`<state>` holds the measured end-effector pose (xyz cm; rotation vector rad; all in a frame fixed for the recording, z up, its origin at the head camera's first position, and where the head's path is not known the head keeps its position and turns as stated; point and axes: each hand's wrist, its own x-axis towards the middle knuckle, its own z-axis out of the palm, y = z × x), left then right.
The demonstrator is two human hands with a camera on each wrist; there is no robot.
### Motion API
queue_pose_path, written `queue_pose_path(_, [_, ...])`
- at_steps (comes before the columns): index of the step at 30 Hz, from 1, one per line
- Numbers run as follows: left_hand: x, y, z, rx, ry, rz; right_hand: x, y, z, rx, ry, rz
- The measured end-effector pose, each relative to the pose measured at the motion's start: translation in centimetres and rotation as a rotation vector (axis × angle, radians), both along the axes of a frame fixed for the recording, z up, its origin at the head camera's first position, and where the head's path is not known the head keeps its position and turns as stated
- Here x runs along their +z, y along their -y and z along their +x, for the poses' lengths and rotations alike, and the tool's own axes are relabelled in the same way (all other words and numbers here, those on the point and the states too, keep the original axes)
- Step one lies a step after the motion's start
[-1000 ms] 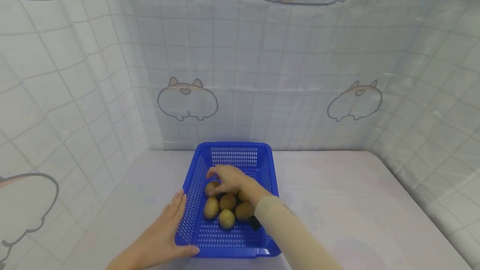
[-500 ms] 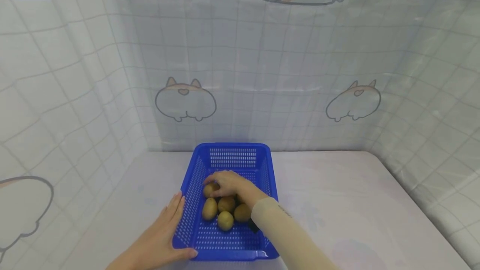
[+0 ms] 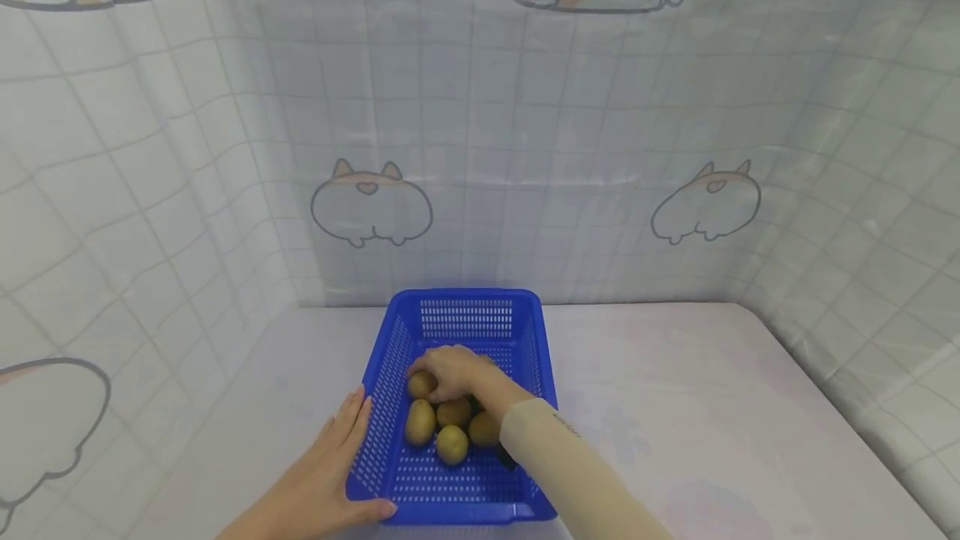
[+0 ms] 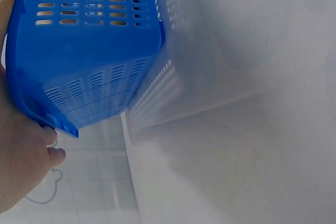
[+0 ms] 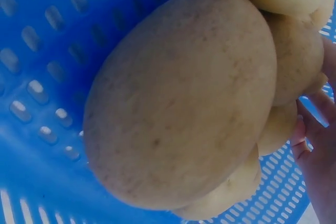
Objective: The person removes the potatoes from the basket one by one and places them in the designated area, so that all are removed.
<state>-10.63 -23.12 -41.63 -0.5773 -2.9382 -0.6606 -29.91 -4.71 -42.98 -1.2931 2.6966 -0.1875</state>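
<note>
A blue perforated plastic basket (image 3: 461,513) holds several brown and yellowish potatoes (image 3: 452,446). Reaching inside it, my right hand (image 3: 457,372) grips a potato (image 3: 422,384) near the left wall, fingers over its far side and thumb on its near side. In the right wrist view a large potato (image 5: 181,98) fills the middle and hides part of the group; the right hand's fingers (image 5: 320,111) show at the right edge. My left hand (image 3: 318,477) rests against the basket's near-left corner, fingers extended along the left side and thumb on the front rim.
The basket stands on a pale table cover (image 3: 660,407). A white grid-patterned curtain (image 3: 480,123) with cartoon dogs encloses the back and both sides. A small black device (image 3: 507,458) sits under my right wrist, by the sleeve (image 3: 577,473).
My right hand has lowered slightly, and its fingers have drawn in around the potato near the left wall. My left hand has stayed at the basket corner.
</note>
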Motion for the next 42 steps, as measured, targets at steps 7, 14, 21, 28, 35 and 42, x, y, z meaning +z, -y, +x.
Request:
queue_pose_path(7, [0.0, -0.1, 0.0, -0.011, -0.046, 0.002, 0.8, -0.5, -0.6, -0.018, 0.021, -0.156])
queue_pose_path(14, [0.0, 0.1, 0.0, 0.01, -0.008, 0.016, 3.6, -1.3, -0.8, 0.051, 0.019, -0.285])
queue_pose_path(21, [0.0, 0.3, -0.2, -0.001, -0.03, -0.007, 6.3, -1.8, -0.8, 0.093, -0.013, -0.425])
queue_pose_path(28, [0.0, 0.4, -0.4, 0.005, -0.02, -0.002, 8.1, -2.9, -0.6, 0.086, -0.054, -0.522])
queue_pose_path(35, [-0.3, 0.3, -0.2, 0.016, 0.012, 0.026, 9.0, -4.3, -0.1, 0.128, -0.06, -0.607])
queue_pose_path(42, [-0.1, 0.2, -0.1, 0.013, 0.019, 0.023, 10.3, -6.0, 0.1, 0.161, -0.13, -0.657])
